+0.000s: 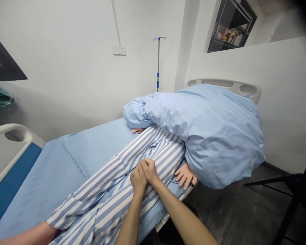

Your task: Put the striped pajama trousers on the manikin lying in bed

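Note:
My left hand (pixel 138 177) and my right hand (pixel 149 170) are both closed, held side by side and touching each other. No object shows in them. They are in front of the blue-and-white striped trousers (pixel 102 185) of a manikin lying on the bed; whether they rest on the cloth I cannot tell. A bunched light-blue quilt (pixel 206 129) covers its upper body and head. From under the quilt comes a manikin hand (pixel 186 175), palm down with fingers spread, near the bed's edge. Fingers of its other hand (pixel 137 130) peek out on the far side.
A blue sheet (pixel 73 149) covers the mattress. The bed has a pale headboard (pixel 252 92) and a footboard (pixel 7 149). An IV pole (pixel 158 61) stands behind it, near a wall socket (pixel 119 50). A black stand (pixel 293 194) is at the right, on the dark floor.

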`<action>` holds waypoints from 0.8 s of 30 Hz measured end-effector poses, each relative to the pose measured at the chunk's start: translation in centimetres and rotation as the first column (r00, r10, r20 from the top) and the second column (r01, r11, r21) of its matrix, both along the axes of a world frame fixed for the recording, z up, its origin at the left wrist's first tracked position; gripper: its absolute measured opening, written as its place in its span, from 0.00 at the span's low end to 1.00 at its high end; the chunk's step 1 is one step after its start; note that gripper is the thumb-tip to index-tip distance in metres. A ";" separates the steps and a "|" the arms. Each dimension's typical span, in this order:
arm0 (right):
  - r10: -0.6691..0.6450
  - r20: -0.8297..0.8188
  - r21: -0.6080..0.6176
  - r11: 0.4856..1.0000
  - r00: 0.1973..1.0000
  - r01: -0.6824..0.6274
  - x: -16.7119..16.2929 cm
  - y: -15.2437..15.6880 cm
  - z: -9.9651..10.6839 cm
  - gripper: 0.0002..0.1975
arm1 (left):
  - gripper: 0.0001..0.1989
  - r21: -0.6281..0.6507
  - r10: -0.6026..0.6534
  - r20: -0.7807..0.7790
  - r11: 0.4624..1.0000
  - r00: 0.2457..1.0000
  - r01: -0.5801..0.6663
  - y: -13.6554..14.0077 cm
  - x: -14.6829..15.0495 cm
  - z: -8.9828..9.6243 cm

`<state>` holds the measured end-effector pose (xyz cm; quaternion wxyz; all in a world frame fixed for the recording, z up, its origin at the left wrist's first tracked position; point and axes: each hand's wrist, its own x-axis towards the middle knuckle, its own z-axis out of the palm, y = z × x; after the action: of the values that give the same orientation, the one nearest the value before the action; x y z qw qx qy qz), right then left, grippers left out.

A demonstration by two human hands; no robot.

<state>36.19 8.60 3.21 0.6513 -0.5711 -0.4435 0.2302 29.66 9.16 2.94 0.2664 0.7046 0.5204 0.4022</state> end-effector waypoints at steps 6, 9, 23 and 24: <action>0.006 0.055 -0.006 1.000 0.998 -0.005 1.0 0.5 1.7 0.17 | 0.21 0.004 0.010 -0.058 1.000 0.998 -0.010 -0.1 0.0 0.1; 0.037 0.136 0.028 0.999 0.990 -0.042 2.7 0.8 4.2 0.18 | 0.21 0.005 0.042 -0.084 0.999 0.996 -0.042 -0.3 0.1 0.4; -0.212 0.303 0.005 0.975 0.929 0.220 6.0 0.6 -0.2 0.17 | 0.19 0.010 -0.017 -0.052 1.000 0.999 0.017 -0.6 0.1 0.3; -0.196 0.312 0.004 0.979 0.930 0.205 6.0 0.6 -0.1 0.17 | 0.19 0.004 -0.016 -0.047 1.000 0.999 0.016 -0.7 0.0 0.3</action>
<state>42.14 9.25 3.10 0.5852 -0.6518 -0.4763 0.0762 29.71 8.48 3.28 0.2557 0.7188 0.5198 0.3845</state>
